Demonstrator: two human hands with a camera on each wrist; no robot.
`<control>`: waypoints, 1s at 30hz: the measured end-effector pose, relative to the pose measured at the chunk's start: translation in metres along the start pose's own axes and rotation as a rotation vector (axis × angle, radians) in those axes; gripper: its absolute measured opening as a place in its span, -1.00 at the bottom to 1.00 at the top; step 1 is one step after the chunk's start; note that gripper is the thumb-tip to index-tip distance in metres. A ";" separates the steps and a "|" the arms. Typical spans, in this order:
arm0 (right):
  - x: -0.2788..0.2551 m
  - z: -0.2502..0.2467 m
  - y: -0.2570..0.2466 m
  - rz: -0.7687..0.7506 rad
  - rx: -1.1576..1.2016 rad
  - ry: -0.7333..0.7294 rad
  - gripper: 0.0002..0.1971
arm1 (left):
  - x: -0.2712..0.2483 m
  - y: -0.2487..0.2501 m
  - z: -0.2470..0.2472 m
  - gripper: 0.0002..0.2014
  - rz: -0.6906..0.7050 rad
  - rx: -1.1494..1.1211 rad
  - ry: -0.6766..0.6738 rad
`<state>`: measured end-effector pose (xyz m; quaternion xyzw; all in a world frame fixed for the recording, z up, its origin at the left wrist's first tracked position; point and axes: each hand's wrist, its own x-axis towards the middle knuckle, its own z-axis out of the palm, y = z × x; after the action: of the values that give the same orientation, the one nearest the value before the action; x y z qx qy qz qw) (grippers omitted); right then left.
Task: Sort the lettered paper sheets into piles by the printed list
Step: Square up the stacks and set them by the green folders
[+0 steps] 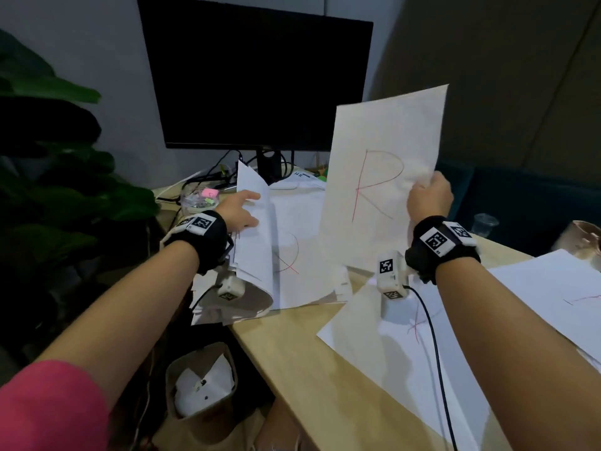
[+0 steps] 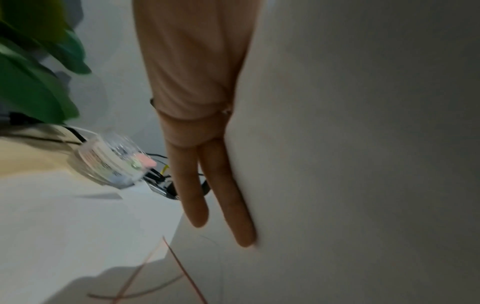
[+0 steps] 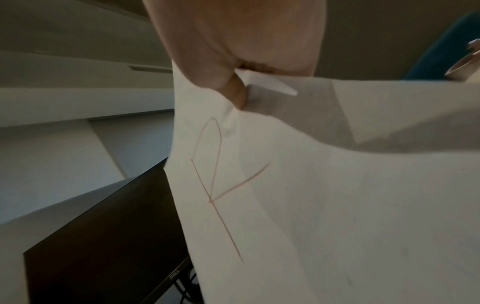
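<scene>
Right hand (image 1: 429, 198) pinches the R sheet (image 1: 383, 177) at its right edge, held upright above the worktop (image 1: 292, 353). Left hand (image 1: 239, 211), fingers straight, props up curled sheets (image 1: 255, 236) of the stack. Paper looks light, floppy, crease-prone; best gripped by an edge.

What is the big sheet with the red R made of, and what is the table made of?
The sheet with the red R looks like thin matte white paper: it bends and creases where the right hand pinches it. The table looks like pale wood or wood-look laminate, with faint grain and a smooth finish.
</scene>
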<state>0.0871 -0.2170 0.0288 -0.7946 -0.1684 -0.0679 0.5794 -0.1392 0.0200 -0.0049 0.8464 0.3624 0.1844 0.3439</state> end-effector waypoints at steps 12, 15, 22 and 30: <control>0.009 0.037 -0.030 -0.099 0.191 0.135 -0.67 | -0.006 -0.003 0.000 -0.81 -0.122 -0.100 -0.007; 0.016 0.037 -0.029 -0.116 0.171 0.159 -0.70 | 0.004 0.013 0.022 -0.82 -0.152 0.074 -0.011; 0.031 0.036 -0.014 -0.132 0.135 0.152 -0.77 | 0.019 0.065 0.096 -0.40 -0.051 0.561 -0.157; 0.042 0.033 0.001 -0.155 0.139 0.162 -0.78 | 0.028 0.066 0.130 -0.43 -0.034 0.668 -0.138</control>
<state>0.1239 -0.1787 0.0297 -0.7290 -0.1862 -0.1644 0.6378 -0.0153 -0.0504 -0.0469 0.9166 0.3927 -0.0079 0.0745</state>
